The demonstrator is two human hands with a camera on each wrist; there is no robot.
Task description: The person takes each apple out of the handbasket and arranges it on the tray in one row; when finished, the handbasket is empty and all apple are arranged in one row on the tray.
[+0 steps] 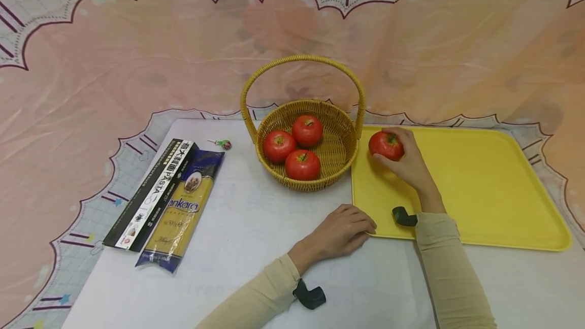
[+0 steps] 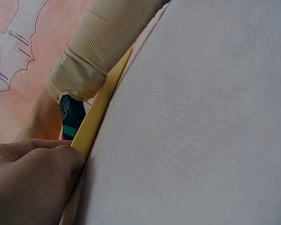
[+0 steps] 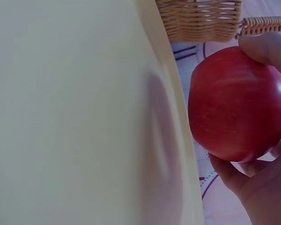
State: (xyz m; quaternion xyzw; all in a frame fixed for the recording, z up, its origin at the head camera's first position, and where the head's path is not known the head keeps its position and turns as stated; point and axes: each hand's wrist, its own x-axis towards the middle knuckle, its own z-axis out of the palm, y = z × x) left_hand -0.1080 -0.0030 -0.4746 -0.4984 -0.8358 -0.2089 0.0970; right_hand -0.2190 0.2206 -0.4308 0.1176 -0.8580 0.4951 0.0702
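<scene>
A red apple [image 1: 386, 146] is in my right hand [image 1: 410, 164], held over the left part of a yellow tray [image 1: 480, 187]. In the right wrist view, thumb and fingers wrap the sides of this apple [image 3: 236, 105], which casts a shadow on the tray surface [image 3: 75, 112]. My left hand [image 1: 339, 231] is at the tray's near left corner. The left wrist view has its fingertips pinching the tray's edge [image 2: 100, 105]. Just left of the tray stands a wicker basket [image 1: 335, 149] with a tall handle, holding three red apples [image 1: 302, 165].
To the left lie a black and white pasta box [image 1: 155, 197] and a yellow and blue spaghetti packet [image 1: 180, 212], partly overlapping. A small lollipop [image 1: 224, 143] lies near the box. A patterned cloth [image 1: 192, 60] hangs behind the white table [image 1: 256, 227].
</scene>
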